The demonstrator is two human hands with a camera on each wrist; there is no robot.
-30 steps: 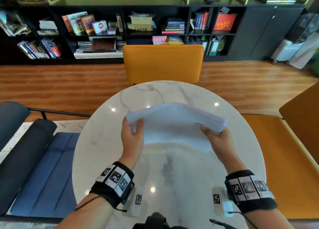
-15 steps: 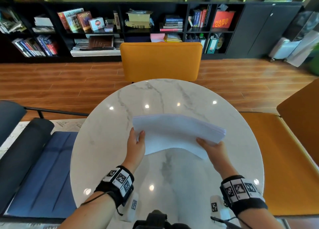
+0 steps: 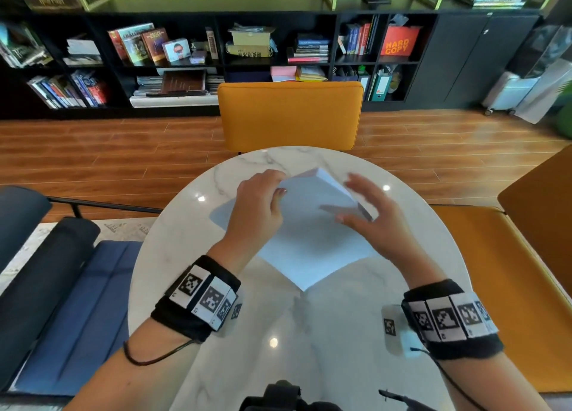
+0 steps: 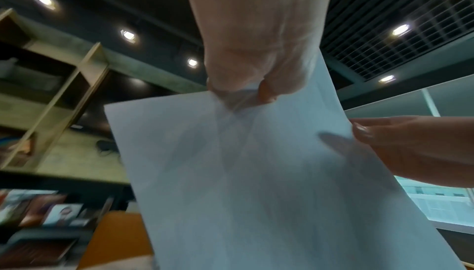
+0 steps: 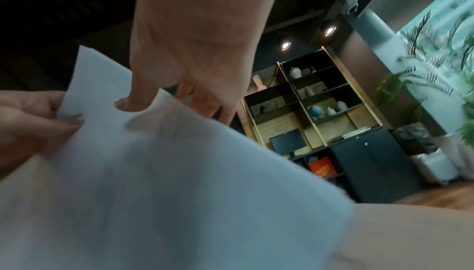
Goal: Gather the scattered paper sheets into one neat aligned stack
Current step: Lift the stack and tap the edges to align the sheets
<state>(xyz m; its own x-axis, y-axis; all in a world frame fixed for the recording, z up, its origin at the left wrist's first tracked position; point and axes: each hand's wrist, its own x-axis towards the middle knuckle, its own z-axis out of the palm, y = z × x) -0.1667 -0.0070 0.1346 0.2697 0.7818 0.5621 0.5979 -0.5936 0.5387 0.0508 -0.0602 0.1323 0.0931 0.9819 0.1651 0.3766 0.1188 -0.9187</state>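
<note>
A stack of white paper sheets (image 3: pixel 309 240) stands tilted over the round marble table (image 3: pixel 278 333), one corner pointing down toward me. My left hand (image 3: pixel 263 200) pinches the stack's upper left edge; the left wrist view shows its fingers (image 4: pixel 266 92) bunching the paper (image 4: pixel 256 173) there. My right hand (image 3: pixel 362 206) is at the upper right edge with its fingers spread and straight. In the right wrist view its thumb (image 5: pixel 133 100) hovers in front of the sheets (image 5: pixel 153 173) and its fingers reach behind them. I cannot tell whether the lower corner touches the table.
A yellow chair (image 3: pixel 291 116) stands behind the table. A yellow bench seat (image 3: pixel 495 286) is on the right and a dark blue chair (image 3: pixel 77 302) on the left. A black bookshelf (image 3: pixel 185 54) lines the far wall.
The stack, held nearly flat by its near edge, has been tipped up and turned corner-down. My left hand moved to its top edge; my right hand let go and opened beside it.
</note>
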